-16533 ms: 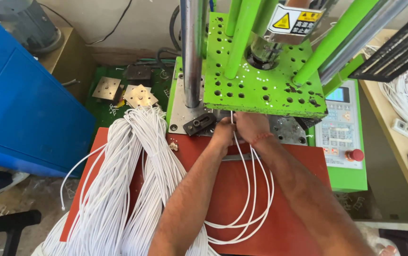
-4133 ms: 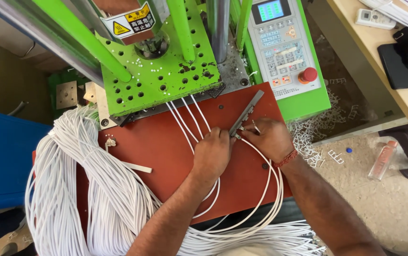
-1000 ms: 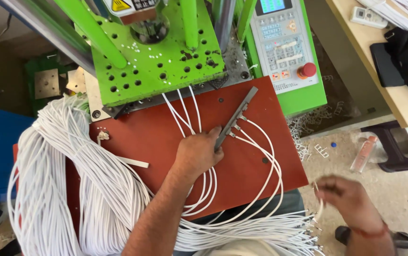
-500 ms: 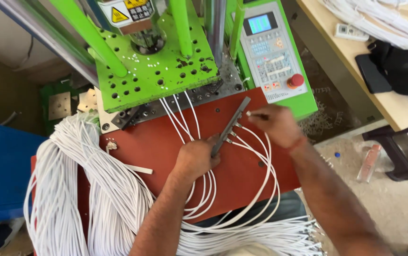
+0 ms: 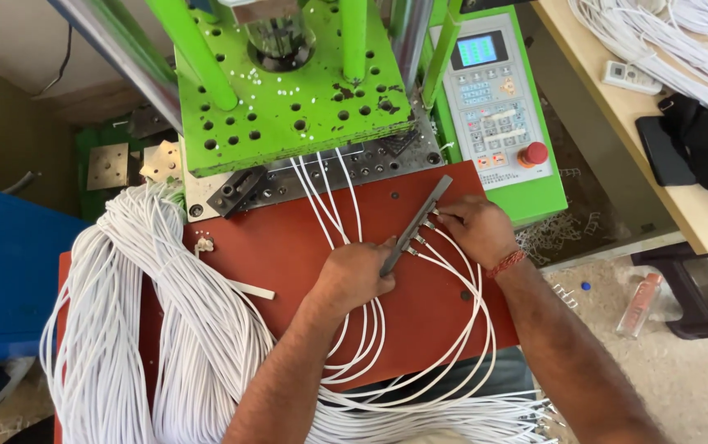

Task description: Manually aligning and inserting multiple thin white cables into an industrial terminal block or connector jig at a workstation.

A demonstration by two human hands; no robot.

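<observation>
We see the left hand [image 5: 356, 275] pressing down the lower end of a grey metal bar [image 5: 416, 224] near the middle of the red worktable [image 5: 288, 247]. The right hand [image 5: 476, 230] (back from the table's right edge a second ago) pinches a white cable [image 5: 453, 251] end at the bar. A cable bundle [image 5: 148, 329] crowds the left edge.

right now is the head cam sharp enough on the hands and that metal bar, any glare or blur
Head view: left hand, right hand and grey metal bar are sharp, no motion blur; light is soft and even, with only faint shadows on the red mat; mild glare on the steel column; straight edges bow slightly toward the frame corners.
</observation>
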